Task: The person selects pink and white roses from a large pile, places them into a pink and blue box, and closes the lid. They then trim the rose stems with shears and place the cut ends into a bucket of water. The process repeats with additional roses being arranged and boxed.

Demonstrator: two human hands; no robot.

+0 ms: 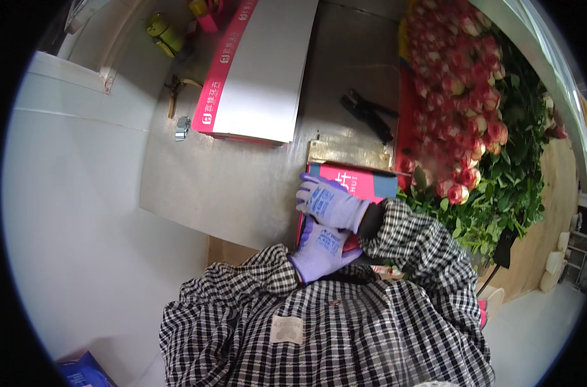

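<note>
Both of my hands wear lilac work gloves with blue print. My right hand (329, 203) lies over the left side of a pink and blue printed cardboard piece (366, 181), its fingers bent near that edge. Just below it, my left hand (320, 254) touches or nearly touches it, with the thumb pointing right. What lies under the palms is hidden, so a grip cannot be told. A worn metal plate (349, 152) stands at the cardboard's far edge. Beyond it, a black plier-like tool (368, 113) rests on the metal table (216, 179).
A stack of white cardboard sheets (266, 72) with pink printed edges is at upper left. Left of it are pruning shears (173, 96), a small silvery metal piece (182, 128) and a green bottle (165, 34). Many pink-and-white roses (458, 111) with leafy stems fill the right side.
</note>
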